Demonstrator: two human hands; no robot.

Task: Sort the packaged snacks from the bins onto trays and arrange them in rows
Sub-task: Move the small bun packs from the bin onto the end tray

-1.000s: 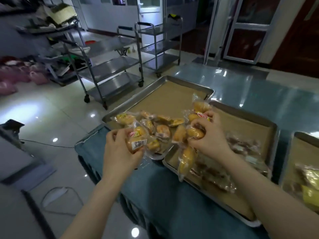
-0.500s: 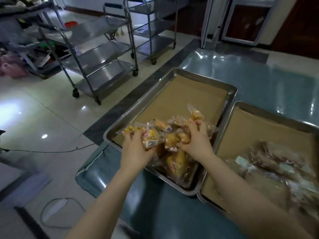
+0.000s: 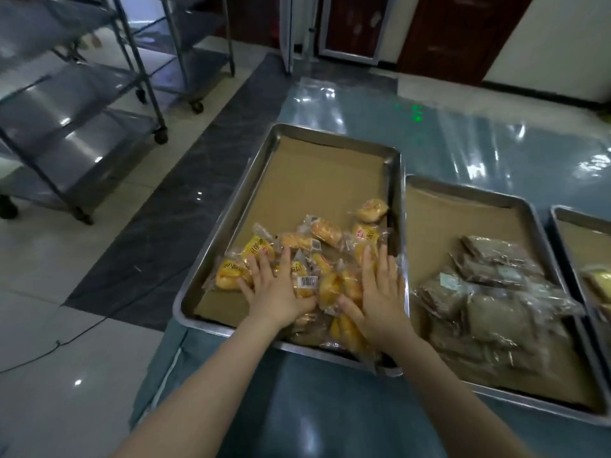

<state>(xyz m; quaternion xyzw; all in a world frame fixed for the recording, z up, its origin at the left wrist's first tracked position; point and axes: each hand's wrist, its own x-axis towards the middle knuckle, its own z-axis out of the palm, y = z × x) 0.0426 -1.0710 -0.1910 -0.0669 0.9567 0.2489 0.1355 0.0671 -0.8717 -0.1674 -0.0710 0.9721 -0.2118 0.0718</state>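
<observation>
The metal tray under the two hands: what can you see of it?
The tray is a shallow rectangular pan of shiny, steel-looking metal with a raised rim and rounded corners, lined with brown paper. It lies flat on the blue-green covered table, its right side against the neighbouring tray. Clear-wrapped yellow snack packets lie jumbled in its near half; the far half shows bare paper. The left hand and right hand press flat on the pile.

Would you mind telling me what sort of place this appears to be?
Probably a bakery or food-packing workroom rather than a home kitchen: paper-lined steel trays of wrapped snacks sit on a plastic-covered table, and wheeled stainless shelf trolleys stand on the tiled floor.
</observation>
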